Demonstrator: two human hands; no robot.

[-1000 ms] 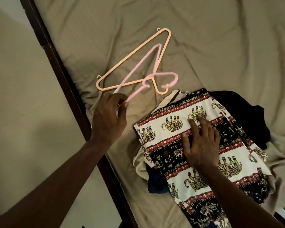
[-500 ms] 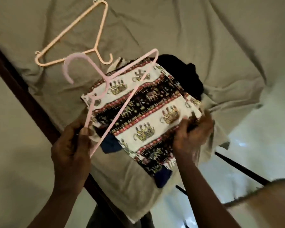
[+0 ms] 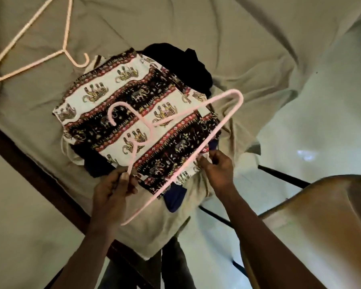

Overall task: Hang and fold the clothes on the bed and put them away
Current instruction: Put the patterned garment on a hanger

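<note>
A folded elephant-print garment (image 3: 121,105) in cream, black and red lies on top of a clothes pile near the bed's corner. My left hand (image 3: 113,190) pinches one arm of a pink hanger (image 3: 223,126), which hovers over the print. My right hand (image 3: 217,167) pinches the garment's near right edge, right beside the hanger's long bar. A black garment (image 3: 186,61) lies behind the pile, and dark blue cloth (image 3: 175,199) sticks out underneath at the front.
A peach hanger (image 3: 65,49) lies on the beige bedsheet (image 3: 196,24) at the upper left. The dark wooden bed frame (image 3: 33,170) runs diagonally at the left. Pale tiled floor (image 3: 321,113) shows at the right, and a brown curved surface (image 3: 321,226) fills the lower right.
My left hand has lifted the pink hanger off the sheet and carried it right, over the printed garment. My right hand moved from the garment's top to its near right edge. My view shifted right.
</note>
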